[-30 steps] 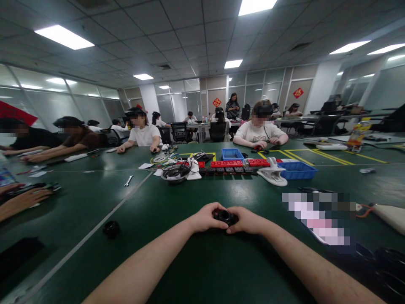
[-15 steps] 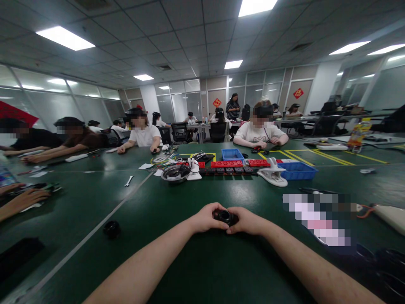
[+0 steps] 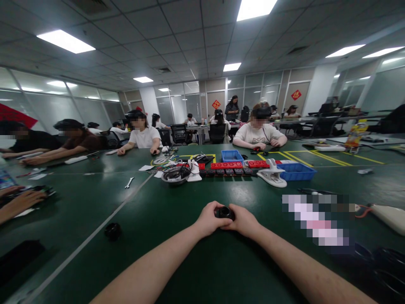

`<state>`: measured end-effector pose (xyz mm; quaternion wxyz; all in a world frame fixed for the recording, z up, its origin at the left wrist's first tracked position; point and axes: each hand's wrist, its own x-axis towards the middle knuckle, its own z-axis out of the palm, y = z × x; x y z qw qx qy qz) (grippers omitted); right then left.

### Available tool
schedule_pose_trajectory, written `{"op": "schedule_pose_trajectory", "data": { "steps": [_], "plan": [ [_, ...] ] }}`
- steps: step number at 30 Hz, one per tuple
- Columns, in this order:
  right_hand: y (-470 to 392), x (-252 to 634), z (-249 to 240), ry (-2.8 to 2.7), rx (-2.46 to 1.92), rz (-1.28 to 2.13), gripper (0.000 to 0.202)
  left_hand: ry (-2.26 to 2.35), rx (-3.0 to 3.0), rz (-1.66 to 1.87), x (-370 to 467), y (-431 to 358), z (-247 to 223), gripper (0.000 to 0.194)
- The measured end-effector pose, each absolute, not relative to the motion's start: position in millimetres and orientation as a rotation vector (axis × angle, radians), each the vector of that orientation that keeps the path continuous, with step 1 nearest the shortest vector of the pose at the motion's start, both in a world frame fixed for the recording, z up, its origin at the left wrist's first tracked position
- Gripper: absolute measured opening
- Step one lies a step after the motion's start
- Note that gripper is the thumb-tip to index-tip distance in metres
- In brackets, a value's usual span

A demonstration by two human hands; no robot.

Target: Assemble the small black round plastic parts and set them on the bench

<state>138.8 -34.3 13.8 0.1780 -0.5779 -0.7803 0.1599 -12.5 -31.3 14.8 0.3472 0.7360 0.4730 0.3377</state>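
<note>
Between my two hands is a small black part with a round hole in its top [image 3: 224, 212]; its exact kind is unclear. My left hand [image 3: 209, 218] wraps its left side, thumb along the near face. From the right, the fingers of my right hand [image 3: 242, 219] close round the same part, its thumb near the left one. Both hands are low over the green table [image 3: 177, 202]. Off to the left, a similar black ring-shaped part [image 3: 113, 231] rests by itself on the table.
Ahead stand a metal bowl of cables [image 3: 174, 175], a red-and-black power strip row [image 3: 226, 165], a white clamp [image 3: 272, 174] and a blue bin [image 3: 295, 171]. A wrench [image 3: 129, 183] lies left. A co-worker's hand [image 3: 30, 198] is at the left edge; other people sit across the table.
My hands have turned the black part slightly, so its hole faces more upward. My thumbs have shifted, the left one now lying across the near face. The camera view moved a little.
</note>
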Motion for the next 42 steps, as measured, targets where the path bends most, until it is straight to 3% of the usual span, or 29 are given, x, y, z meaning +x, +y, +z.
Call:
{"op": "schedule_pose_trajectory", "data": {
  "steps": [6, 9, 14, 23, 29, 36, 42],
  "plan": [
    [-39.8, 124.1, 10.6, -2.110, -1.807, 0.174, 0.023, 1.458, 1.895, 1.063, -3.8, -32.0, 6.5, 0.040],
    [-42.5, 123.0, 13.3, -2.132, -1.809, 0.187, 0.026, 1.443, 1.925, 1.058, -5.3, -31.7, 4.8, 0.039],
    [-43.3, 135.5, 21.9, -2.223, -1.638, 0.463, 0.043, 1.262, 1.957, 0.952, -17.8, -28.4, 10.5, 0.040],
    [-25.1, 164.1, 31.5, -2.323, -1.293, 1.081, 0.032, 0.911, 1.912, 0.668, -32.1, -17.9, 21.4, 0.047],
    [-22.2, 166.3, 29.5, -2.273, -1.255, 1.159, 0.035, 0.895, 1.972, 0.663, -32.1, -19.4, 21.7, 0.046],
    [-22.7, 169.3, 24.7, -2.146, -1.189, 1.307, 0.031, 0.915, 2.109, 0.643, -33.0, -21.3, 22.6, 0.064],
    [-23.8, 168.3, 22.6, -2.073, -1.137, 1.298, 0.035, 0.978, 2.344, 0.594, -32.2, -23.7, 25.7, 0.068]
  ]
}}
